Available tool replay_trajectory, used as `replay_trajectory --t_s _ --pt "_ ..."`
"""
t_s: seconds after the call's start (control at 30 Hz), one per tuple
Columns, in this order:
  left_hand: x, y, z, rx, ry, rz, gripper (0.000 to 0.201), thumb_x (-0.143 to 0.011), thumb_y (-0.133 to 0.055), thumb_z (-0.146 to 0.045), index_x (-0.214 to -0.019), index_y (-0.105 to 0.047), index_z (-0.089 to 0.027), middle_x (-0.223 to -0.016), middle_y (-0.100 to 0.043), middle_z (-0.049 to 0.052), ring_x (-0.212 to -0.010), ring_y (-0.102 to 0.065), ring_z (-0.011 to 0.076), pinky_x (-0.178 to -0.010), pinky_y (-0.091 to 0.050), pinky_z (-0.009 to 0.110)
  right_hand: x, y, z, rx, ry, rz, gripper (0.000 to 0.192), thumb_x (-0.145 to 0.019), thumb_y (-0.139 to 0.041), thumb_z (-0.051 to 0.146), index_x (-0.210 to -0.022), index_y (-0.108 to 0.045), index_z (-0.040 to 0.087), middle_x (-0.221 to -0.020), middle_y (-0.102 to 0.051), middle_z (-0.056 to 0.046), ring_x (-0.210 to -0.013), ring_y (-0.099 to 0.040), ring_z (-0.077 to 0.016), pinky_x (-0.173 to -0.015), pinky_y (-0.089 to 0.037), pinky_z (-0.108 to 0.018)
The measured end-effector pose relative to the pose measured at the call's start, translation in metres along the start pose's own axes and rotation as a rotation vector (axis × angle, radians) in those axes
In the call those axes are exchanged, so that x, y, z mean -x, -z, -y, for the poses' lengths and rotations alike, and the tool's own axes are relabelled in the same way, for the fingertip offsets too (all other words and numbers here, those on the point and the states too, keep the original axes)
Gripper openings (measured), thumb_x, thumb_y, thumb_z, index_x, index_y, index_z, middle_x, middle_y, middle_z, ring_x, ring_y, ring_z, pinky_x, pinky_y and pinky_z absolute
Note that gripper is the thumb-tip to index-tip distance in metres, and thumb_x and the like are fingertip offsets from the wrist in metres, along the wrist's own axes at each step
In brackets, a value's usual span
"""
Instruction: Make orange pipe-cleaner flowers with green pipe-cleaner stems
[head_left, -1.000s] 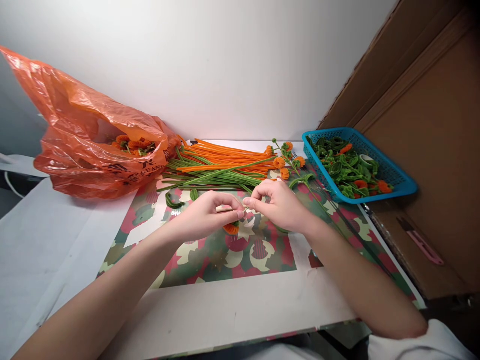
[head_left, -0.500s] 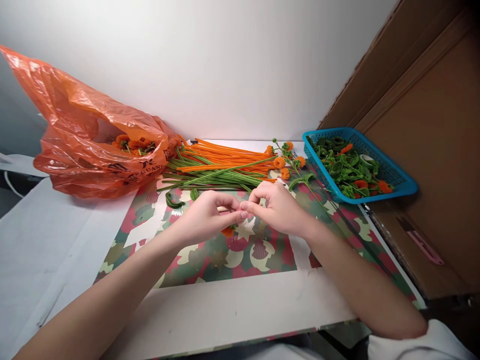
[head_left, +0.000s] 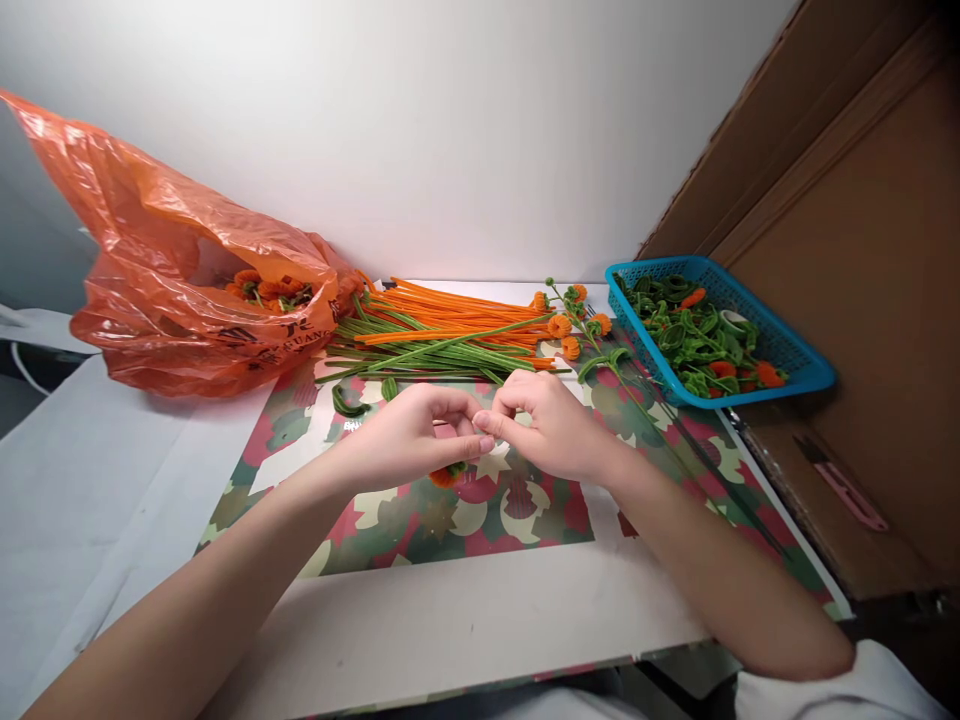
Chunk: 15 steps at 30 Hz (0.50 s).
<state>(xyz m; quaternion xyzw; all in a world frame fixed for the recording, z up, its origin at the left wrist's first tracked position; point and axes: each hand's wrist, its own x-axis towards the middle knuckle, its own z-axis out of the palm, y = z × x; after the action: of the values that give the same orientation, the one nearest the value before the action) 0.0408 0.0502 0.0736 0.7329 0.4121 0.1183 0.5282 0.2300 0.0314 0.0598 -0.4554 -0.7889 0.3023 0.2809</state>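
My left hand (head_left: 409,435) is closed in a pinch over the middle of the patterned mat. Just below its fingers shows a small orange fuzzy flower (head_left: 447,475) with a bit of green, apparently held by its hidden stem. My right hand (head_left: 551,425) is closed too, thumb and index pinched together against the left fingertips; whatever sits in that pinch is too small to see. Beyond the left hand lie a curled dark green fuzzy piece (head_left: 347,404) and a small green leaf (head_left: 389,389).
Orange pipe cleaners (head_left: 457,305) and green pipe cleaners (head_left: 442,355) lie along the back. An orange plastic bag (head_left: 202,340) with flowers stands left. Right are a flowering stem (head_left: 592,335), a blue basket (head_left: 814,372) of green and orange pieces, and a pink-handled cutter (head_left: 847,490) on cardboard.
The orange flower has shifted slightly left and down and shows more below my left hand. Both hands stay pinched together, with the right one moved slightly left.
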Motion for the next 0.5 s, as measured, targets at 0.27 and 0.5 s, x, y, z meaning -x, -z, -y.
replay_trajectory --t_s 0.27,0.5 --pt "0.0023 0.0027 0.0005 -0.038 0.039 0.007 0.024 -0.081 -0.063 -0.039 -0.075 -0.066 -0.016 -0.069 -0.063 0.000 -0.062 -0.050 0.0108 -0.051 -0.038 0.018 -0.0010 -0.0061 -0.0001 -0.009 0.029 -0.001 0.041 -0.092 -0.058 0.026 -0.053 -0.050 0.017 -0.056 -0.056 0.000 -0.068 -0.048 -0.0133 -0.070 -0.033 -0.028" --pt "0.0033 0.0028 -0.0015 -0.046 0.013 0.013 0.021 -0.083 -0.060 -0.035 -0.075 -0.065 -0.017 -0.066 -0.063 -0.001 -0.058 -0.052 0.0098 -0.047 -0.037 0.017 -0.0011 -0.0091 -0.0031 -0.032 0.034 -0.006 0.041 -0.094 -0.055 0.029 -0.054 -0.053 0.016 -0.057 -0.054 0.000 -0.068 -0.048 -0.0133 -0.065 -0.032 -0.026"
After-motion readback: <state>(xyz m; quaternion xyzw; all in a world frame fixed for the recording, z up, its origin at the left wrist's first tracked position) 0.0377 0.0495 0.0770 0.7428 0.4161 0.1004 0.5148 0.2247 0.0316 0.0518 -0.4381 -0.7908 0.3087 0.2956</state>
